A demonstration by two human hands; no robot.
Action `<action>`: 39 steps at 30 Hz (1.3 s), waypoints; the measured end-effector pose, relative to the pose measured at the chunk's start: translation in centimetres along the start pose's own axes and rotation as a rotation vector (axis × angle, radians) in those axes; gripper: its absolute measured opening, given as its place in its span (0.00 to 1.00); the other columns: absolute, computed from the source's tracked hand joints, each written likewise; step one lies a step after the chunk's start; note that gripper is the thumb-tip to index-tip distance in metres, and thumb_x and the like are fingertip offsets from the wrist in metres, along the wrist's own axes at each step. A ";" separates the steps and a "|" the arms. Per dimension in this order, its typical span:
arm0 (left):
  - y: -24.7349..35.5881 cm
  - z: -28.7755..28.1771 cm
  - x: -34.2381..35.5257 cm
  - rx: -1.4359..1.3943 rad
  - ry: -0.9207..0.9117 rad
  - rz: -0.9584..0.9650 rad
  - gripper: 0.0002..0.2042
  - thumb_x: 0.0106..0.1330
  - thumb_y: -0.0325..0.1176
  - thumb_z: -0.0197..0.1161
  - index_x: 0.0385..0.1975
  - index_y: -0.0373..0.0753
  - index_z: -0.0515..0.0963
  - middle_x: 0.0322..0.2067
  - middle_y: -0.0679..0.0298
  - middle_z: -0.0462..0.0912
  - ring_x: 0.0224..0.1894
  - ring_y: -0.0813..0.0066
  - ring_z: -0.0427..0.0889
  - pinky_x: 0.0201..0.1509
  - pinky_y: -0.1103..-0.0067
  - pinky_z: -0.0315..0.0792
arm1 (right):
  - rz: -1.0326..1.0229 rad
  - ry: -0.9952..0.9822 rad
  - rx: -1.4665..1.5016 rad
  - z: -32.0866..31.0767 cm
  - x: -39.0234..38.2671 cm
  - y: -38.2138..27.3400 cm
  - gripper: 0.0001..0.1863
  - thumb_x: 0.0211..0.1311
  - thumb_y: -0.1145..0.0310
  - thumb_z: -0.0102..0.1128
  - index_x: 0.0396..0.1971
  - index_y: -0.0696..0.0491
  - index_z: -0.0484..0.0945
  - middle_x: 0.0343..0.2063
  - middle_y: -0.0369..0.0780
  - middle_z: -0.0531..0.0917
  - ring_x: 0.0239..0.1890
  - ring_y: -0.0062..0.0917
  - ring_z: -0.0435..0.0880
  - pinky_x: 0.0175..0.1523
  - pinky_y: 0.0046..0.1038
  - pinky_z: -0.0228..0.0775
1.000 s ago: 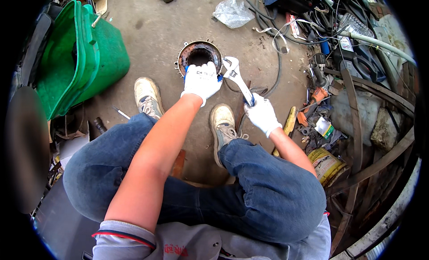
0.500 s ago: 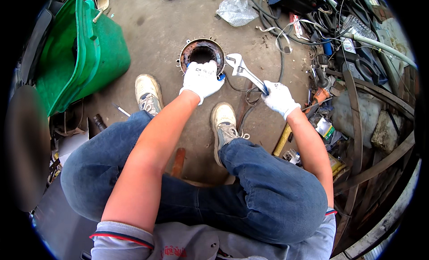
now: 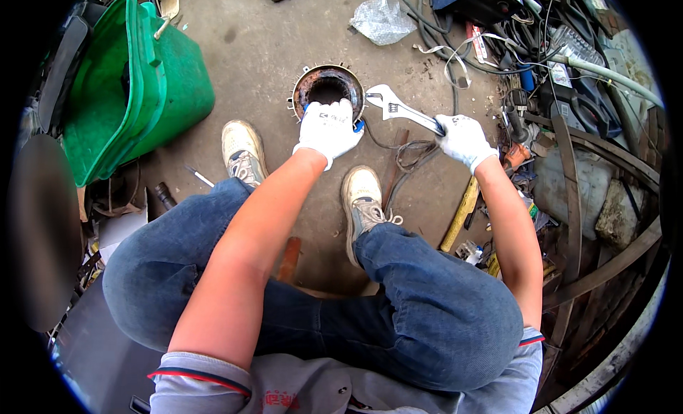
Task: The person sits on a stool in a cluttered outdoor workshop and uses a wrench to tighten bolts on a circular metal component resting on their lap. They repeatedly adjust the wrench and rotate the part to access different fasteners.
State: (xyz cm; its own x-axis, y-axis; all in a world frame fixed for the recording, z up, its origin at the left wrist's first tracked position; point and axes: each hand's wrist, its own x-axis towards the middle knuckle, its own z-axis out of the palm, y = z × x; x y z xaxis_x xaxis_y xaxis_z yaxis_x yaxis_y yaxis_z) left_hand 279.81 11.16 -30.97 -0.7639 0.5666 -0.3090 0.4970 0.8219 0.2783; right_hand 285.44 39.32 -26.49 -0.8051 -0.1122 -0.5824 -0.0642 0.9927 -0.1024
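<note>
On the floor between and beyond my feet stands a round metal housing (image 3: 299, 85), with small pegs around its rim and a rusty, reddish-brown ring inside. My left hand (image 3: 329, 131), in a white glove with blue showing at the palm side, grips its near edge with fingers curled over into the opening. My gloved right hand (image 3: 462, 139) is wrapped around the handle of a silver adjustable wrench (image 3: 407, 111). The wrench's jaw lies at the right side of the housing's rim; whether it bites on a peg I cannot tell.
A green plastic bin (image 3: 181, 87) lies tipped at the left. Clear plastic wrap (image 3: 384, 20) and dark cables (image 3: 416, 158) lie on the floor. Tools, a yellow-handled tool (image 3: 459, 215) and piled scrap line the right side. A rusty bar (image 3: 289, 259) sits between my legs.
The wrench handle has swung away from me, so the wrench lies flatter across the view, my right hand moving with it. My left hand keeps its grip on the housing. The view shifted slightly.
</note>
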 end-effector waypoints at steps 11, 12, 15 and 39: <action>0.8 0.2 0.5 0.033 -0.039 -0.014 0.21 0.63 0.52 0.58 0.40 0.39 0.75 0.33 0.55 0.84 0.37 0.61 0.85 0.45 0.68 0.69 | 0.311 0.130 0.561 5.6 -5.4 -9.0 0.11 0.61 0.62 0.57 0.37 0.53 0.77 0.29 0.51 0.83 0.35 0.49 0.83 0.42 0.46 0.73; 0.8 -0.1 0.6 0.034 -0.050 -0.013 0.20 0.63 0.52 0.58 0.40 0.39 0.75 0.33 0.55 0.84 0.36 0.61 0.85 0.45 0.68 0.69 | 0.345 0.082 0.664 5.7 -5.7 -10.6 0.12 0.62 0.62 0.57 0.37 0.54 0.76 0.29 0.53 0.83 0.35 0.50 0.83 0.42 0.47 0.73; 0.6 -0.5 0.7 -0.016 -0.056 -0.029 0.20 0.62 0.51 0.59 0.39 0.39 0.75 0.32 0.55 0.84 0.36 0.61 0.85 0.44 0.68 0.70 | 0.355 0.010 1.016 6.1 -5.9 -13.6 0.12 0.61 0.62 0.57 0.36 0.56 0.75 0.30 0.55 0.82 0.36 0.52 0.82 0.43 0.47 0.72; 0.3 -0.3 0.5 -0.054 -0.042 -0.019 0.22 0.62 0.53 0.60 0.39 0.38 0.77 0.31 0.52 0.85 0.36 0.58 0.85 0.47 0.67 0.70 | -0.007 0.179 -0.302 -0.1 5.4 3.6 0.09 0.64 0.67 0.50 0.38 0.42 0.80 0.33 0.38 0.86 0.40 0.33 0.85 0.42 0.41 0.72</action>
State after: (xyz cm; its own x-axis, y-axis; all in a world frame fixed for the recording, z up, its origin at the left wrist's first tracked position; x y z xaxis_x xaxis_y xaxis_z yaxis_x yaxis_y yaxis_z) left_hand 279.46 11.67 -30.74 -0.7547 0.5536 -0.3520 0.4588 0.8289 0.3201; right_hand 280.83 42.31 -29.90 -0.8931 -0.1357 -0.4290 -0.2199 0.9634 0.1531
